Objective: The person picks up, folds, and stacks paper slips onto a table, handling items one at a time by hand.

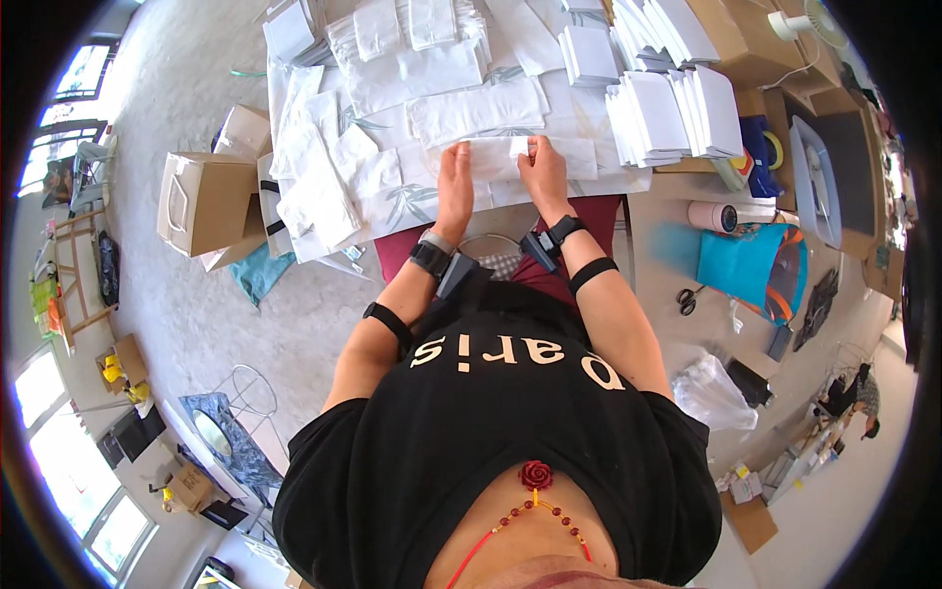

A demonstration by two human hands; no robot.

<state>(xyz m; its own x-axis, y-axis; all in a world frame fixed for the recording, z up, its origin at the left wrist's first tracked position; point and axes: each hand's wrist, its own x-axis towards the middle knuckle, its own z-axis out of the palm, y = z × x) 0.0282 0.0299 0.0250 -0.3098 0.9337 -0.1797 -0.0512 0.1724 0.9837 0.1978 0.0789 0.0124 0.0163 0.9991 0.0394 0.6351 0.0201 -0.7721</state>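
My left hand [453,187] and my right hand [542,169] both press on a folded white paper bag [491,157] that lies flat at the near edge of the table [608,211]. The right hand's fingers pinch the bag's upper edge near its middle. The left hand lies flat on the bag's left end. Black bands and small devices sit on both wrists and forearms. More flat white bags [471,110] lie spread just beyond the one I hold.
Stacks of folded white bags [667,113] stand upright at the right of the table. Brown cardboard boxes [204,201] sit on the floor to the left. A teal bag [741,265], scissors [689,297] and a white tube [714,216] lie at the right.
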